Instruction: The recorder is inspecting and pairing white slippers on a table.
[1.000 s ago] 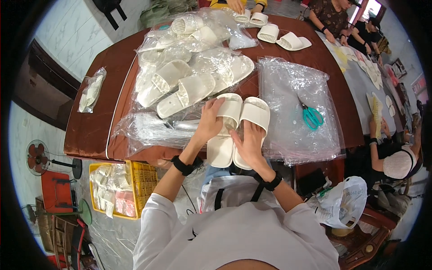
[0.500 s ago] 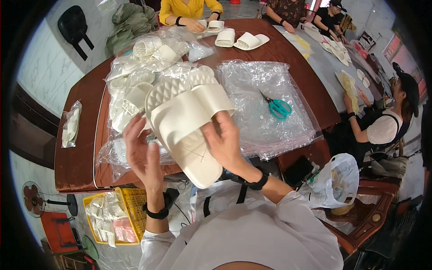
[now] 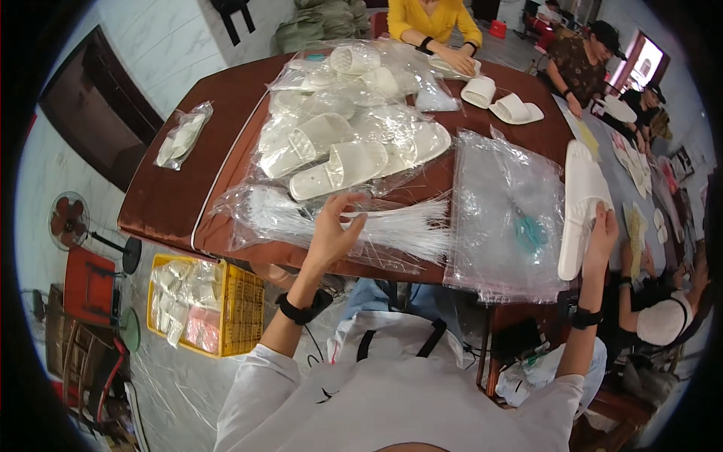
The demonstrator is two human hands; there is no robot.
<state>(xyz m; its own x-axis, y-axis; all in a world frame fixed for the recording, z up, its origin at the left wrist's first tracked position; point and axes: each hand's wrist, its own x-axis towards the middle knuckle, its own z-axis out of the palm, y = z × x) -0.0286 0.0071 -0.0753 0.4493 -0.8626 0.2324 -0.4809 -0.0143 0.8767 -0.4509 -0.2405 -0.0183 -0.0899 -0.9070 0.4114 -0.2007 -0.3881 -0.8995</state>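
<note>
My right hand (image 3: 601,239) is raised out to the right and grips a pair of white slippers (image 3: 581,203) held upright, soles together. Over a clear bag full of thin white plastic ties (image 3: 376,222) near the table's front edge, my left hand (image 3: 335,230) reaches with fingers spread, touching or just above it and holding nothing. Beyond it lies a heap of white slippers wrapped in clear bags (image 3: 350,132). A stack of empty clear plastic bags (image 3: 504,218) lies to the right, with teal scissors (image 3: 531,233) under the top sheets.
The brown table (image 3: 169,203) carries a small bagged pair (image 3: 181,137) at its left. A yellow crate (image 3: 230,309) with bagged items stands on the floor lower left. Other people sit at the far and right sides, near two loose slippers (image 3: 501,102).
The slipper pair, held before me in both hands, has swung out to the right in my right hand alone. My left hand let go and moved forward over the bag of ties.
</note>
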